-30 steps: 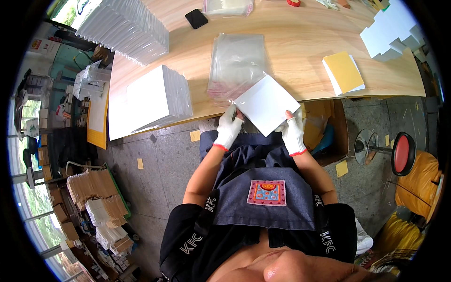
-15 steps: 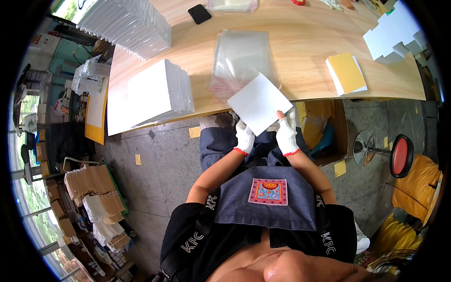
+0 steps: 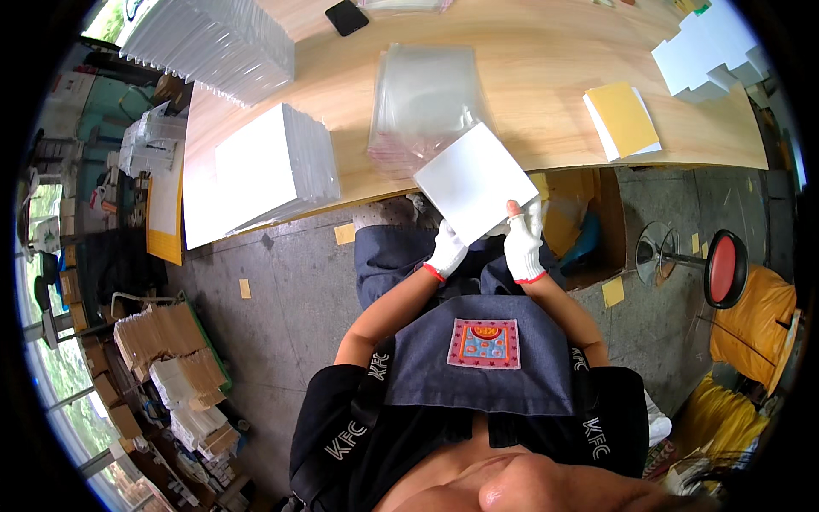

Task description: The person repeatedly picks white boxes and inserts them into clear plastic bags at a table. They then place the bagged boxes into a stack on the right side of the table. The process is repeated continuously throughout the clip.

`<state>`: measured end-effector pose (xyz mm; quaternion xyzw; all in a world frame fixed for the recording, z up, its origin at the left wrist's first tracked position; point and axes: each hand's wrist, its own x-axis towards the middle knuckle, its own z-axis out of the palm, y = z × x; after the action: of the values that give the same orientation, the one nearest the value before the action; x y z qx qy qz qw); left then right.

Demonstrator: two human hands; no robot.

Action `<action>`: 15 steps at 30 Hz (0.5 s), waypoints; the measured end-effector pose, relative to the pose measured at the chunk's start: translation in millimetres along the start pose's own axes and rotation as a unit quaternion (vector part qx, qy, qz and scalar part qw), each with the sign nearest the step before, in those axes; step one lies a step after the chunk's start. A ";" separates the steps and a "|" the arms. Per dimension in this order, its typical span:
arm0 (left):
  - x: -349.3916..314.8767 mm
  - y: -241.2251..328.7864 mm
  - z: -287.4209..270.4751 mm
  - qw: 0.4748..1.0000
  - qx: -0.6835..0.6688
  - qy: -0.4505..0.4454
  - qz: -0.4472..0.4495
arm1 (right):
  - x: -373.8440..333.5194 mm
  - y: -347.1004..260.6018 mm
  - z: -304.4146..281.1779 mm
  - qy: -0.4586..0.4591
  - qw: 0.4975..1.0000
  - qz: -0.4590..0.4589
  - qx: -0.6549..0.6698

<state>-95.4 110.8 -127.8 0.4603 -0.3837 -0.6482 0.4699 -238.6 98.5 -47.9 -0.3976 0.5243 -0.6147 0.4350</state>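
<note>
A white square card (image 3: 478, 183) is held tilted in both hands at the near edge of the table, one corner pointing away from me. My left hand (image 3: 447, 253), in a white knit glove with a red cuff, grips its near left edge, with the fingers partly hidden beneath. On the near right edge, the bare thumb tip of my gloved right hand (image 3: 523, 247) presses on top while its other fingers are mostly underneath. Just beyond the card lies a pile of clear plastic bags (image 3: 426, 94), partly overlapped by it.
To the left stand a stack of plastic-wrapped white cards (image 3: 264, 162) and a taller wrapped stack (image 3: 213, 47). At right lie a yellow card (image 3: 622, 121) on white sheets and white stacks (image 3: 704, 55). A black phone (image 3: 345, 17) is farther back. A red-seated stool (image 3: 727, 269) stands right.
The view has shifted slightly, moving the table's things up and left in the picture. Both hands keep their hold on the card, which has turned and tilted a little.
</note>
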 end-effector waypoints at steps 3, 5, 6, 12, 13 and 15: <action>1.5 29.7 -7.8 0.989 0.138 -0.039 -0.026 | -19.7 -12.1 -2.8 -0.001 0.968 0.193 0.161; -1.2 33.5 -9.7 0.983 0.181 0.008 -0.041 | -20.6 -13.7 -8.4 -0.045 0.924 0.327 0.190; -3.6 40.5 -7.7 0.978 0.201 0.032 -0.049 | -18.3 -11.4 -7.9 -0.051 0.923 0.327 0.198; -5.5 45.5 -7.0 0.996 0.046 -0.059 -0.055 | 5.5 -1.6 26.2 -0.073 0.880 0.313 0.349; -6.4 45.8 -9.2 0.994 0.055 -0.062 -0.074 | 9.8 -1.5 35.1 -0.069 0.865 0.315 0.384; -7.7 54.1 -10.6 0.993 0.057 -0.051 -0.089 | 23.4 2.8 45.9 -0.094 0.827 0.314 0.457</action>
<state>-70.4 103.2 -78.7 0.4853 -0.4009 -0.6870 0.3629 -202.1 62.3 -43.8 -0.0227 0.2363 -0.5743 0.7835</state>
